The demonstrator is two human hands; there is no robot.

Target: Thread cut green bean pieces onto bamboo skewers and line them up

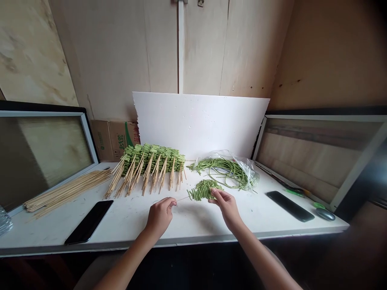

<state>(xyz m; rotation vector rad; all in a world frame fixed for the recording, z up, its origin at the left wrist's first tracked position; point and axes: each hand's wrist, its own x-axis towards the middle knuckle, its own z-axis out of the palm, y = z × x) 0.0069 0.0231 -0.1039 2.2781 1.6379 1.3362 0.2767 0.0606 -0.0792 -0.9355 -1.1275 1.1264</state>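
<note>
My left hand point(161, 215) pinches the bare end of a thin wooden skewer point(182, 198) above the front of the white table. Short green bean pieces point(196, 194) are threaded side by side along the skewer's right part. At their right end, my right hand point(225, 205) has its fingers closed on the bean pieces. A small pile of cut bean pieces point(208, 184) lies just behind the skewer, partly hidden by it. Stacked skewers full of bean pieces point(154, 155) stand behind to the left, with their bare sticks pointing forward.
Bare skewers point(69, 191) lie at the left, behind a black phone point(89, 222). Long beans point(223, 169) spill from a clear bag point(249, 173). A dark phone point(290, 206) and a mouse point(325, 214) lie right. A white board point(199, 125) stands behind.
</note>
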